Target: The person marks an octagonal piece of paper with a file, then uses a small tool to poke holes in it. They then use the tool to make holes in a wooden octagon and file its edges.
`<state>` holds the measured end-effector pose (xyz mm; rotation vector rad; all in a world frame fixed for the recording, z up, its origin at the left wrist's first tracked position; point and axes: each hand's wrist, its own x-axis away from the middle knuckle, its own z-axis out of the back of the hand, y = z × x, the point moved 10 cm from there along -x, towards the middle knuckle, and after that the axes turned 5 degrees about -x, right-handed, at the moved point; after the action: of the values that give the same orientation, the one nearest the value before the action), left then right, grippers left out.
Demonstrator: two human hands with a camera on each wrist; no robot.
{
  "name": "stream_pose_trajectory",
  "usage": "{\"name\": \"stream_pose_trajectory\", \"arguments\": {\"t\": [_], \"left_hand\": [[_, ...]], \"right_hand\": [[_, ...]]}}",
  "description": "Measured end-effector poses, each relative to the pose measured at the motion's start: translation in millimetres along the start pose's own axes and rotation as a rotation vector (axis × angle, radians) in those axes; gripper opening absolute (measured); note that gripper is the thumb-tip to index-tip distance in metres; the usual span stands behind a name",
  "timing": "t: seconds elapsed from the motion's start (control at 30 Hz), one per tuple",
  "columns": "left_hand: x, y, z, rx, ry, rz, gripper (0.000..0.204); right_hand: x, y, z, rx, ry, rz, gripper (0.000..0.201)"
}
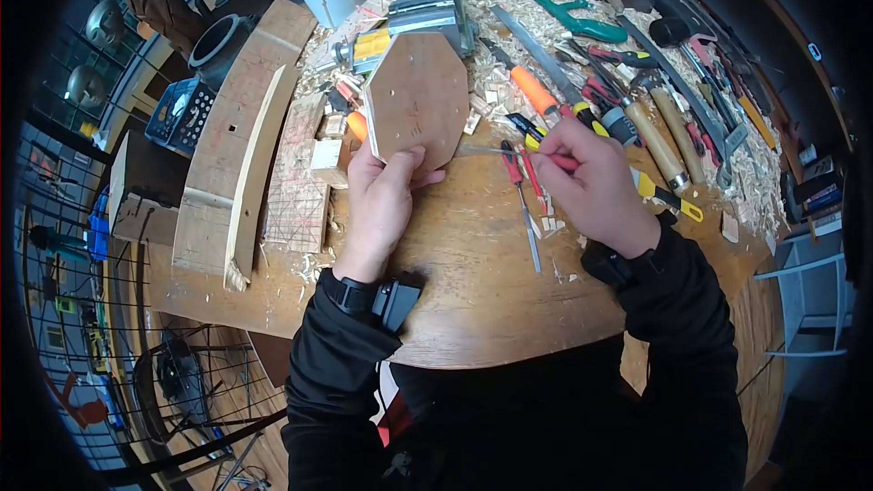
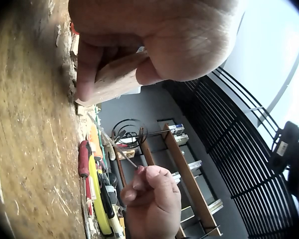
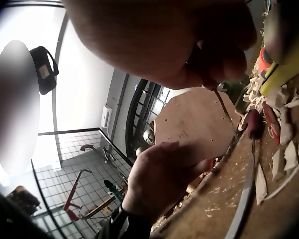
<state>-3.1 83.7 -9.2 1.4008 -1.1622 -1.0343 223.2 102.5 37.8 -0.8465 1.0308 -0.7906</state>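
Observation:
My left hand grips the lower edge of a flat wooden board with cut corners, thumb on its near face. The board stands tilted up over the bench, with small holes and pencil marks on its face. In my right hand I pinch a slim needle file by its red handle. Its thin shaft points left toward the board, and in the right wrist view it overlaps the board's edge. Below that hand, another red-handled file lies on the bench.
A metal vise stands behind the board among wood shavings. Chisels, rasps and a green-handled tool crowd the back right. Long curved wood pieces and a marked block lie to the left on the workbench.

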Motion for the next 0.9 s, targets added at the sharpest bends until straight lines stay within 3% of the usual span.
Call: {"name": "stream_pose_trajectory", "arguments": {"t": [0.07,0.3,0.63,0.83,0.9], "left_hand": [[0.4,0.7,-0.6,-0.002,0.004,0.003,0.029],[0.0,1.0,0.8,-0.025,0.007,-0.001,0.028],[1.2,4.3,-1.2,-0.034,0.005,-0.011,0.024],[2.2,3.9,0.3,-0.052,0.026,-0.012,0.022],[3.2,5.2,-1.9,-0.054,0.025,-0.011,0.021]], "right_hand": [[1.3,-5.3,-12.7,0.176,-0.140,-0.027,0.013],[13.8,2.6,-41.2,0.184,-0.379,-0.112,0.015],[17.7,11.6,-43.2,0.225,-0.451,-0.157,0.016],[20.9,3.3,-48.7,0.271,-0.340,0.042,0.016],[22.7,5.9,-52.1,0.277,-0.366,0.015,0.016]]}}
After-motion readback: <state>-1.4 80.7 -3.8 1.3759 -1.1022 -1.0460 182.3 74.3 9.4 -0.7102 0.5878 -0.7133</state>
